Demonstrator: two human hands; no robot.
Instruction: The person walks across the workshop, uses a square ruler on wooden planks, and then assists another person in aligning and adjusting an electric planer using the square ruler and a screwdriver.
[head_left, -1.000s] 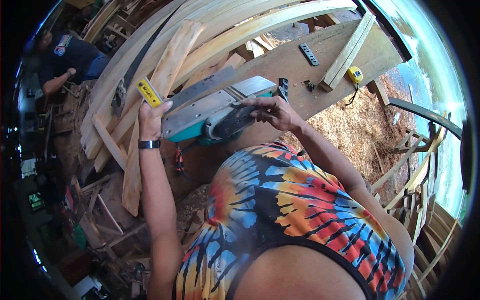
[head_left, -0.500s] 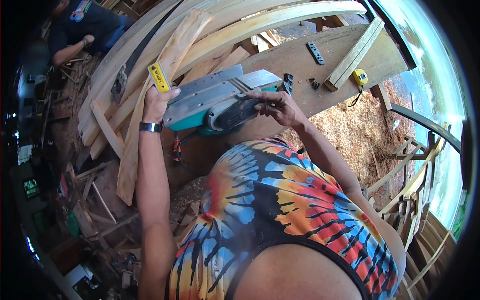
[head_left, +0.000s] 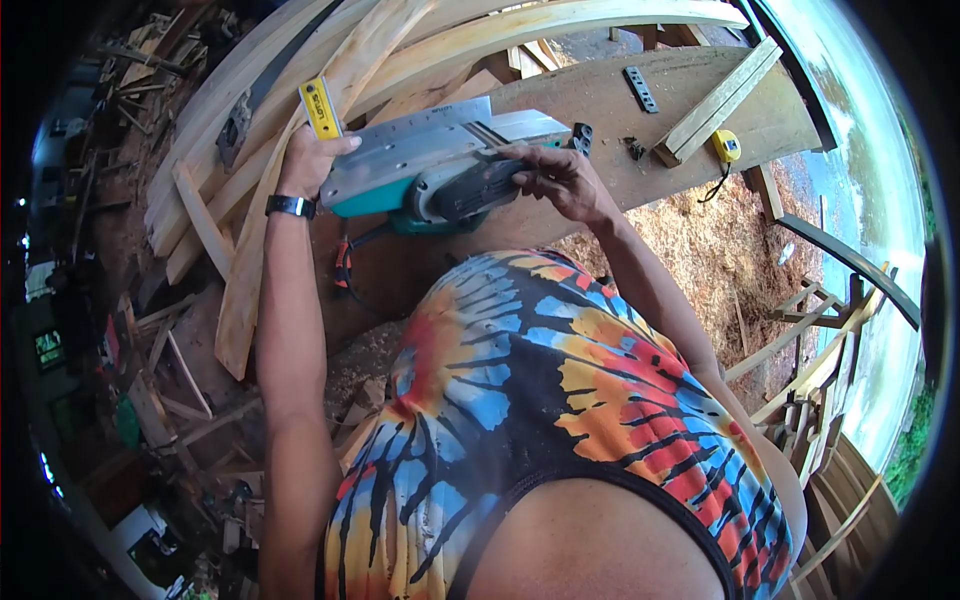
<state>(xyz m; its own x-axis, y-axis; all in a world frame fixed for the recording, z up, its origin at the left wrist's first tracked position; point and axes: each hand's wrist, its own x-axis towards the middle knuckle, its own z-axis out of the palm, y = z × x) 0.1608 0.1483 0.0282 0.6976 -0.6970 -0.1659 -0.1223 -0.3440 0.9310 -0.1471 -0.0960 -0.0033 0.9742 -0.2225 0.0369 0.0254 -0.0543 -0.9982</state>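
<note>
An electric planer [head_left: 400, 197], teal with a bare metal sole, is held with its sole turned up in front of my chest. Across the sole lies the steel blade of a try square [head_left: 322, 108], which has a yellow "LOTUS" handle. My left hand [head_left: 306, 160], a dark band on its wrist, is closed at the square's handle by the planer's end, thumb towards the blade. On the opposite side, my right hand [head_left: 566, 182] has its fingers curled against the planer's black side cover. How much weight each hand bears is hidden.
Long timber boards [head_left: 600, 18] are stacked beyond the planer. On the wide plank [head_left: 560, 100] are a black slotted strip [head_left: 640, 90], wooden battens [head_left: 722, 105] and a yellow tape measure [head_left: 727, 146]. Wood shavings [head_left: 700, 245] cover the ground. A cord [head_left: 345, 262] hangs below the planer.
The planer and square have tilted slightly, showing more of the sole, with both hands keeping their hold. The view has shifted a little; the person at upper left is no longer visible.
</note>
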